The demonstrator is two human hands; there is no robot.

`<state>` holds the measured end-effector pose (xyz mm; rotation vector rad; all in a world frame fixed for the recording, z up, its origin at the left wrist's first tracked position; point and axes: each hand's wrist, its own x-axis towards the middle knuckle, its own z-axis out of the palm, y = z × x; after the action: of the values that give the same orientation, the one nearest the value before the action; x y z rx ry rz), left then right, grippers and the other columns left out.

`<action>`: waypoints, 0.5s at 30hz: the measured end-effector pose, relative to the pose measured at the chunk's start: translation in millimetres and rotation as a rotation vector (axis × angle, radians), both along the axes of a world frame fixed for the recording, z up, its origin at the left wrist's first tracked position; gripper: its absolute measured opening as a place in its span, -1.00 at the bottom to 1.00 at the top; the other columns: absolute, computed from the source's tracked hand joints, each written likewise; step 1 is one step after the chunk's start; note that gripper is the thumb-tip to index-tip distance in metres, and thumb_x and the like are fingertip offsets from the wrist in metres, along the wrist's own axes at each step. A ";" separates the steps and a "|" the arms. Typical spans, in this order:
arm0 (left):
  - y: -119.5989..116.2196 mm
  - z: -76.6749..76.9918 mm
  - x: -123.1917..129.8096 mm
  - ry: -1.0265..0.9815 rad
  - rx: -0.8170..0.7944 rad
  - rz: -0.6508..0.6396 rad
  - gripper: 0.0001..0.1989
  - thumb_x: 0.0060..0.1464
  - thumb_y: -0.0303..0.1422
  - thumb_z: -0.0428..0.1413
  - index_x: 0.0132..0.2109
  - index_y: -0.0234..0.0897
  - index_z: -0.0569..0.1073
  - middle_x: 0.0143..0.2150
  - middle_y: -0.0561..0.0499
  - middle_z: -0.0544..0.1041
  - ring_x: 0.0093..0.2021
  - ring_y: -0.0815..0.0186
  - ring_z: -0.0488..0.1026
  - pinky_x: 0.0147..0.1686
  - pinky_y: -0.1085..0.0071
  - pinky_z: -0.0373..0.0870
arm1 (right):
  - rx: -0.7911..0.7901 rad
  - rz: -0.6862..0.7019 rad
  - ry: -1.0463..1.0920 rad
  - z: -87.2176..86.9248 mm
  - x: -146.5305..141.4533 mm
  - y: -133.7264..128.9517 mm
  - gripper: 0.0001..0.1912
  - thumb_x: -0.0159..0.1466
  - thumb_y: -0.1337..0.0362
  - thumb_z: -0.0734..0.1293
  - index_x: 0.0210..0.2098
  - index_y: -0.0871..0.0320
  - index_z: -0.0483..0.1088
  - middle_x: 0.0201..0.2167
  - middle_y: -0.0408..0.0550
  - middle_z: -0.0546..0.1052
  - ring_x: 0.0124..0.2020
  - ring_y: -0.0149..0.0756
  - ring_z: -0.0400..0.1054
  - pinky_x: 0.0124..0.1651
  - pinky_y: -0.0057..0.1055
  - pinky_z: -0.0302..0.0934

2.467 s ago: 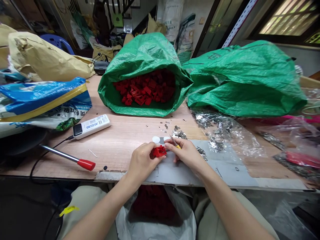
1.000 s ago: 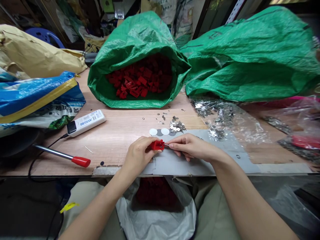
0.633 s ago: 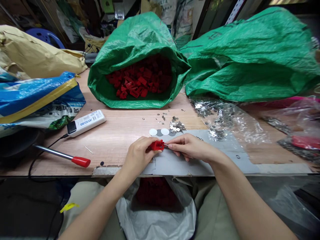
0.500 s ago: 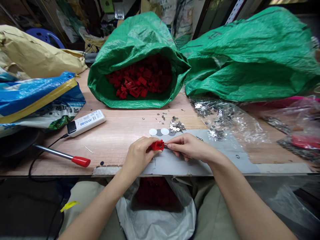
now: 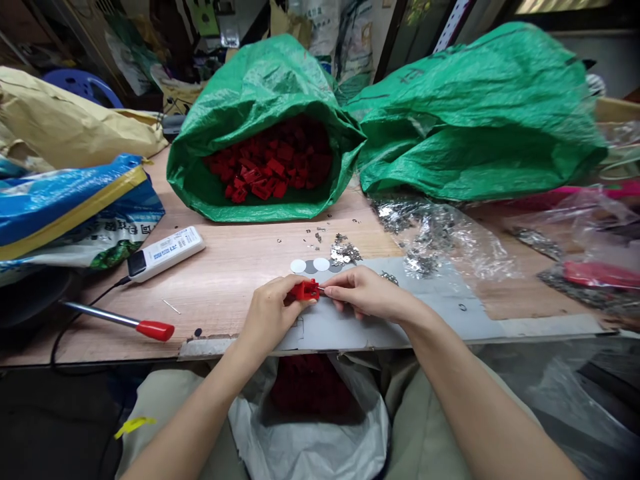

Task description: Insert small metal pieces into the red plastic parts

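Observation:
Between the thumb and fingers of my left hand [image 5: 270,312] is a red plastic part [image 5: 306,290], held just above the grey sheet [image 5: 435,319] near the table's front edge. My right hand [image 5: 367,292] pinches a thin metal piece [image 5: 323,289], whose end meets the right side of the red part. How far it reaches inside is too small to tell. Behind my hands lie a small pile of metal pieces [image 5: 345,250] and white round discs [image 5: 321,265].
A green sack [image 5: 200,180] of red parts lies open at the back, beside another green sack [image 5: 475,120]. Plastic bags [image 5: 480,253] with metal pieces lie right. At left are a white device [image 5: 167,252] and a red-tipped lever [image 5: 155,330]. A white bag [image 5: 310,447] hangs below the edge.
The whole view has shifted slightly, so the scene sits a little further left. Both hands keep their hold on the red part and the thin metal piece.

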<state>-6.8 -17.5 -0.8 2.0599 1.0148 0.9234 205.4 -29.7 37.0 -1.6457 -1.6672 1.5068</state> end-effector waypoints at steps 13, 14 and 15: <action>4.1 1.1 -0.5 0.098 0.072 -0.035 -0.81 0.13 -0.42 0.25 -0.09 -0.19 0.51 -0.20 0.05 0.60 -0.22 0.29 0.50 -0.22 0.40 0.36 | 0.031 -0.040 -0.050 -4.6 -3.7 -0.4 -0.73 0.29 0.17 0.28 -0.32 0.19 0.56 -0.60 -0.19 0.41 -0.72 -0.51 0.19 -0.73 -0.56 0.01; 4.4 1.3 -0.2 0.097 0.065 -0.041 -0.82 0.13 -0.41 0.24 -0.09 -0.19 0.51 -0.20 0.05 0.59 -0.22 0.29 0.50 -0.22 0.40 0.36 | 0.035 -0.050 -0.061 -4.1 -4.8 -0.8 -0.74 0.29 0.18 0.28 -0.34 0.19 0.55 -0.61 -0.19 0.41 -0.72 -0.51 0.19 -0.73 -0.56 0.01; 4.4 1.3 0.1 0.092 0.053 -0.046 -0.83 0.14 -0.41 0.24 -0.10 -0.19 0.51 -0.20 0.05 0.59 -0.23 0.30 0.50 -0.22 0.40 0.37 | 0.036 -0.057 -0.065 -3.3 -5.4 -1.1 -0.75 0.29 0.19 0.28 -0.34 0.20 0.55 -0.61 -0.19 0.41 -0.73 -0.51 0.19 -0.73 -0.56 0.01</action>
<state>-6.7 -13.1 0.5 2.1781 0.9956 0.8479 200.0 -30.7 33.7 -1.7252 -1.6558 1.4021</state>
